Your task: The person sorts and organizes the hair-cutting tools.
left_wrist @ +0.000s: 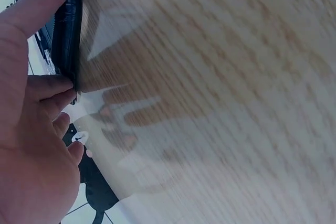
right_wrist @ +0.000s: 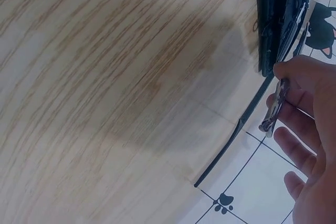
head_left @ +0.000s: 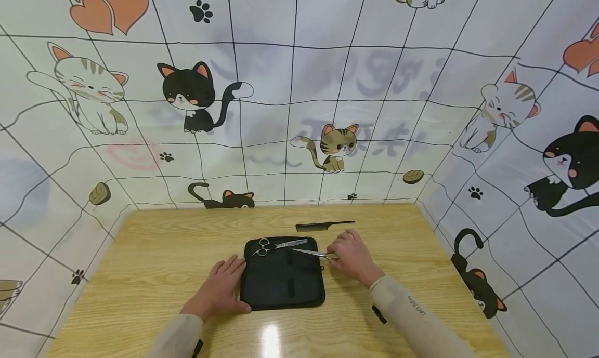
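Note:
A flat black zippered case (head_left: 267, 285) lies on the wooden table. My left hand (head_left: 222, 288) rests along its left side, fingers extended and the thumb by the near corner; the left wrist view shows fingertips touching the case's edge (left_wrist: 65, 38). Between thumb and fingers, my right hand (head_left: 353, 256) pinches the handles of silver scissors (head_left: 311, 252), whose blades point left over the case's upper right part. In the right wrist view the scissors' handle (right_wrist: 275, 108) is seen edge-on. A second pair of scissors (head_left: 264, 247) lies on the case's far part.
Behind the case lies a black tail comb (head_left: 323, 226), its thin tail pointing right. The wooden table (head_left: 164, 243) meets a white cloth backdrop (head_left: 267, 77) printed with cats and grid lines at its back and sides.

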Demonstrator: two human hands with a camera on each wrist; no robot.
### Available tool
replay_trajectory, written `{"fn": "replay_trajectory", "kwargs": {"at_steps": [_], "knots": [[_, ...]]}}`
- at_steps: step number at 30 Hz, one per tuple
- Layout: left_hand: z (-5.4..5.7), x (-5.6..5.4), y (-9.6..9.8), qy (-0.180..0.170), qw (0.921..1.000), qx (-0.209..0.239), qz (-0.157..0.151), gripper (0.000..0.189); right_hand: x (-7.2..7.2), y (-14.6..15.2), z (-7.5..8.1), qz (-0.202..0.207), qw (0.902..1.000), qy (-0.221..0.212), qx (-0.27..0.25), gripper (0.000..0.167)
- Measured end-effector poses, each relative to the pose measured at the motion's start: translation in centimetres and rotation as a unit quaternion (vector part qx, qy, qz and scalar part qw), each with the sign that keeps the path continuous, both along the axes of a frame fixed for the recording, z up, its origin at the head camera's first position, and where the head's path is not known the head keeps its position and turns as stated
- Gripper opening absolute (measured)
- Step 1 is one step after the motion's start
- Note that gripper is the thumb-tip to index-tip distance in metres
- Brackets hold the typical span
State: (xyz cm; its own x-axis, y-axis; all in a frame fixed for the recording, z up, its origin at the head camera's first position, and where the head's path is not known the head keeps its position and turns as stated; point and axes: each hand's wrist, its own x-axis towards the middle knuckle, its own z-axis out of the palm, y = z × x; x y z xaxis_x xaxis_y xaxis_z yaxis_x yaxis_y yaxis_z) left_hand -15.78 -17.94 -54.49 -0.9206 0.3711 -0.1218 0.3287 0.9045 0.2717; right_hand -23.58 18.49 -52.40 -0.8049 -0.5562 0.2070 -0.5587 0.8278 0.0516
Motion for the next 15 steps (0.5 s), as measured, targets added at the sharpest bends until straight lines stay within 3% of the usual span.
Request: {"fn": "replay_trajectory", "kwargs": {"at_steps": [15], "knots": [[-0.62, -0.54, 0.24, -0.003, 0.9994, -0.032, 0.007, 0.113, -0.07, 0.28, 0.47, 0.008, 0.9997, 0.003, 0.024, 0.011]]}}
